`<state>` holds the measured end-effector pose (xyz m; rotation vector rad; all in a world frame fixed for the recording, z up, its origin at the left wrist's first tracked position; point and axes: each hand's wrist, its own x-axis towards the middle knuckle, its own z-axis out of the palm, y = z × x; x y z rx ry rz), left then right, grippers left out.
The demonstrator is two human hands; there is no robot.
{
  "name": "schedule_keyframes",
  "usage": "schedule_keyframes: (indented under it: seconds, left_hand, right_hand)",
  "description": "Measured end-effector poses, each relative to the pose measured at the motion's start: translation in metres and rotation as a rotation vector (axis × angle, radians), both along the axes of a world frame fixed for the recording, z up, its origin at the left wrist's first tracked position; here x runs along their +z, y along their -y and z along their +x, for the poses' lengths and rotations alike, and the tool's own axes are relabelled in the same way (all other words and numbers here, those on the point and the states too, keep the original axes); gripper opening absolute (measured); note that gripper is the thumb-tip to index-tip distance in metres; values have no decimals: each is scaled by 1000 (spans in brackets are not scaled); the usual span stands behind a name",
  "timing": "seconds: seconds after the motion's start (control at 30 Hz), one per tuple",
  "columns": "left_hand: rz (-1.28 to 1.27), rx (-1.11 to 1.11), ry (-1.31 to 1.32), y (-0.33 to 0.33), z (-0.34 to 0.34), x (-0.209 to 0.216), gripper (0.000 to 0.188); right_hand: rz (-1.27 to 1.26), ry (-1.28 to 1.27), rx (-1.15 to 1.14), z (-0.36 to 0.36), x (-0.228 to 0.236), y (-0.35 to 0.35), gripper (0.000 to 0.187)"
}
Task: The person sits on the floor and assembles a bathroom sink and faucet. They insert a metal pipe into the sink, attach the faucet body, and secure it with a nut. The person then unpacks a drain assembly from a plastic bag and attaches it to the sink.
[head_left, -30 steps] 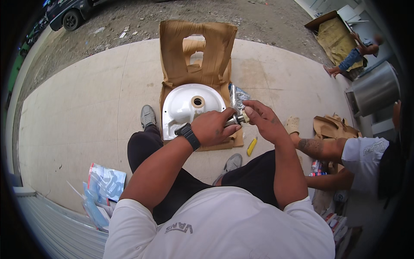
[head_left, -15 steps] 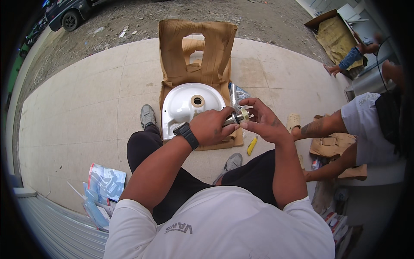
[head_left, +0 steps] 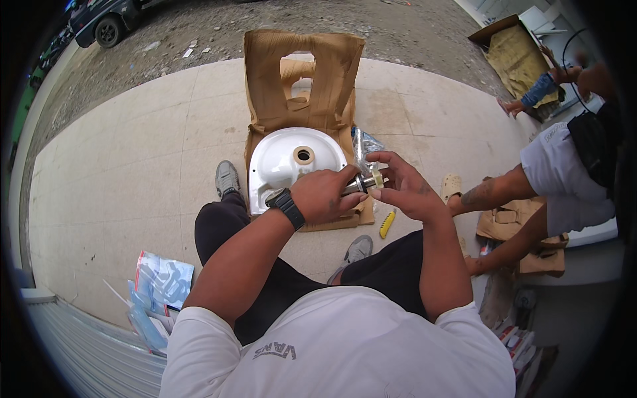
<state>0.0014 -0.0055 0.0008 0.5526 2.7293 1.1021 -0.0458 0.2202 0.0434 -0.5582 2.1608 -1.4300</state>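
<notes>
My left hand [head_left: 323, 196] is closed round the chrome body of a sink drain [head_left: 359, 184], held above the right front of a white washbasin [head_left: 267, 158]. At the drain's other end, a pale yellowish plastic nut [head_left: 378, 178] sits between the thumb and fingers of my right hand [head_left: 413, 190]. A dark ring shows on the drain beside the nut. The basin lies on opened cardboard [head_left: 257, 60], its round drain hole facing up with a tan ring about it. Part of the drain is hidden by my left fingers.
A yellow utility knife [head_left: 387, 224] lies on the tiles by my right foot. Clear plastic wrapping [head_left: 366, 144] rests beside the basin. Printed bags [head_left: 163, 282] are at lower left. To my right stands another person [head_left: 564, 172], near brown cardboard [head_left: 507, 222].
Both my hands stay almost in place, with slight finger movement at the nut. The person on the right has shifted their body and legs a little.
</notes>
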Motion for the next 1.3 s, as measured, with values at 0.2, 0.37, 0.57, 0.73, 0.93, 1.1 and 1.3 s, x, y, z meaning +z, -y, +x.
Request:
schedule_keyframes:
  seconds: [0.2,0.37,0.57,0.73,0.93,1.1,1.3]
  left_hand:
    - [10,1,-2,0,0,0,51]
    - [6,18,-28,1,0,0,51]
    - [-19,-6,-7,1,0,-2,50]
    - [-24,2,7,1,-2,-2,50]
    - [-17,2,3,2,-2,-2,50]
    - [-33,-4,4,2,-2,-2,49]
    - [-56,8,14,3,0,-3,49]
  right_hand:
    - [128,301,-47,-4,0,2,54]
    - [-204,94,-50,-2,-5,1,50]
    - [82,108,-62,-5,-8,2,56]
    - [82,252,-165,-9,-4,0,54]
    - [-146,148,-4,-5,-17,-1,50]
    - [0,232,-134,-10,-19,-1,47]
    - [-49,87,-40,-7,-11,-1,54]
